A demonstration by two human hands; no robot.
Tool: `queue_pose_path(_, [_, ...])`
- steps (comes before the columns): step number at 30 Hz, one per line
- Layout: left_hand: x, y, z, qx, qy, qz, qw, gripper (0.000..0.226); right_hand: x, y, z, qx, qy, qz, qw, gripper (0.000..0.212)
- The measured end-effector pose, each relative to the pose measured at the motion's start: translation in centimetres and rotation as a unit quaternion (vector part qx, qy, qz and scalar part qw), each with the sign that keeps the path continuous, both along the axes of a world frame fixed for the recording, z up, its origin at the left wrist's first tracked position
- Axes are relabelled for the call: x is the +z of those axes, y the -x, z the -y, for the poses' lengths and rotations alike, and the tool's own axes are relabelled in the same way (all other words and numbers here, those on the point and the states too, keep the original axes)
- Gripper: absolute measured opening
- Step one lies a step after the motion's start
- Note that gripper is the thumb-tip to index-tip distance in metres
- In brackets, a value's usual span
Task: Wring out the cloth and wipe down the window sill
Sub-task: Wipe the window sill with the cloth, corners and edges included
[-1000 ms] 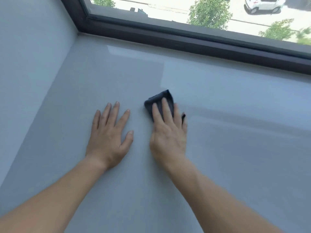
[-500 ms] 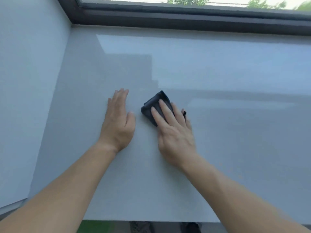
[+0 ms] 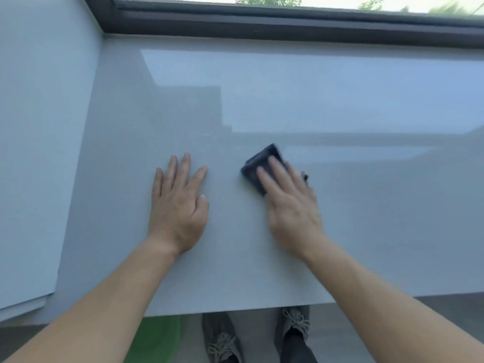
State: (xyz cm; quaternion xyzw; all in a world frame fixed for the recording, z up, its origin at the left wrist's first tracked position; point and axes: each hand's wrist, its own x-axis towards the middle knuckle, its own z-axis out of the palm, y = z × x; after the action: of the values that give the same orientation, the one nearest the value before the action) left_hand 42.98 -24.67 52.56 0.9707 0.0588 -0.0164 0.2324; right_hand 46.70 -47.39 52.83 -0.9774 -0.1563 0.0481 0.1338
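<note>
A small dark folded cloth (image 3: 258, 163) lies flat on the wide pale grey window sill (image 3: 366, 205). My right hand (image 3: 290, 203) presses down on the cloth with its fingers stretched over it; only the cloth's far left part shows past the fingertips. My left hand (image 3: 178, 205) rests palm down on the bare sill a short way left of the cloth, fingers spread, holding nothing.
The dark window frame (image 3: 288, 24) runs along the sill's far edge. A pale side wall (image 3: 44, 153) closes off the left. The sill's near edge (image 3: 235, 309) is just below my forearms; beneath it are my shoes (image 3: 222, 339) and a green object (image 3: 157, 339) on the floor.
My right hand has slid the cloth to the right, away from my left hand. My view has tilted further down, bringing the sill's near edge and my shoes into sight.
</note>
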Motion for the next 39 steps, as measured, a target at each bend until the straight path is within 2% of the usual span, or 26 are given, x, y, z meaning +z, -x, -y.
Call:
queue_pose_path(2, [-0.1, 0.0, 0.3, -0.003, -0.029, -0.004, 1.0, 0.073, 0.2, -2.1, 1.5, -0.139, -0.013, -0.031, 0.99, 0.059])
queue_pose_path(4, [-0.2, -0.1, 0.3, -0.002, -0.036, -0.007, 0.999, 0.074, 0.4, -1.2, 0.3, -0.179, -0.013, -0.025, 0.983, 0.061])
queue_pose_path(8, [0.0, -0.1, -0.1, -0.003, 0.002, -0.009, 1.0, 0.075, 0.1, 7.5, -3.9, 0.042, 0.003, 0.016, 0.999, 0.066])
queue_pose_path(10, [0.3, 0.0, -0.1, 0.003, 0.03, -0.007, 1.0, 0.071, 0.1, 8.6, -3.0, 0.093, 0.011, 0.006, 0.996, 0.065])
queue_pose_path(12, [0.7, 0.5, -0.1, 0.0, 0.018, 0.006, 1.0, 0.064, -0.2, 6.3, -0.7, 0.047, 0.019, 0.008, 0.999, 0.066])
queue_pose_path(15, [1.2, 2.8, 0.1, -0.013, -0.014, 0.01, 1.0, 0.06, 0.1, 3.0, 1.5, -0.147, 0.004, -0.022, 0.989, 0.065])
queue_pose_path(16, [1.2, 3.8, 0.2, -0.02, -0.015, 0.003, 1.0, 0.06, 0.2, 3.4, 1.1, -0.174, 0.001, -0.024, 0.984, 0.065])
queue_pose_path(18, [0.8, 5.5, 0.2, -0.042, -0.02, -0.018, 0.999, 0.062, 0.4, 6.7, -1.0, -0.129, 0.01, 0.0, 0.992, 0.068])
queue_pose_path(21, [0.2, 6.2, -0.4, -0.064, -0.044, -0.027, 0.997, 0.063, 0.7, 14.1, -3.6, 0.042, 0.012, -0.003, 0.999, 0.07])
queue_pose_path(23, [0.0, 6.1, -0.3, -0.062, -0.063, -0.028, 0.996, 0.063, 0.9, 15.2, -2.5, 0.099, 0.015, -0.014, 0.995, 0.069])
queue_pose_path(25, [0.0, 6.1, 0.1, -0.061, -0.089, -0.031, 0.994, 0.065, 0.5, 13.7, -0.1, 0.085, 0.031, 0.0, 0.996, 0.066])
queue_pose_path(28, [-0.3, 6.2, 0.3, -0.067, -0.113, -0.045, 0.99, 0.067, 0.3, 11.1, 2.7, -0.094, 0.017, -0.004, 0.995, 0.065])
queue_pose_path(30, [-0.3, 6.2, 0.3, -0.066, -0.121, -0.047, 0.989, 0.068, 0.6, 12.1, 2.1, -0.15, 0.003, 0.003, 0.989, 0.064])
queue_pose_path(34, [-0.4, 6.3, 0.4, -0.061, -0.132, -0.049, 0.988, 0.069, 0.6, 16.8, 0.5, 0.039, 0.016, 0.009, 0.999, 0.061])
queue_pose_path(36, [-0.4, 6.3, 0.4, -0.059, -0.13, -0.049, 0.989, 0.07, 0.4, 16.2, 2.1, 0.088, 0.016, 0.015, 0.996, 0.059])
queue_pose_path(38, [-0.2, 6.3, 0.4, -0.057, -0.12, -0.047, 0.99, 0.07, 0.0, 14.4, 4.7, 0.055, 0.019, 0.017, 0.998, 0.062])
queue_pose_path(39, [-0.2, 6.3, 0.4, -0.055, -0.112, -0.05, 0.991, 0.071, -0.1, 13.4, 6.0, -0.004, 0.014, 0.02, 1.0, 0.063])
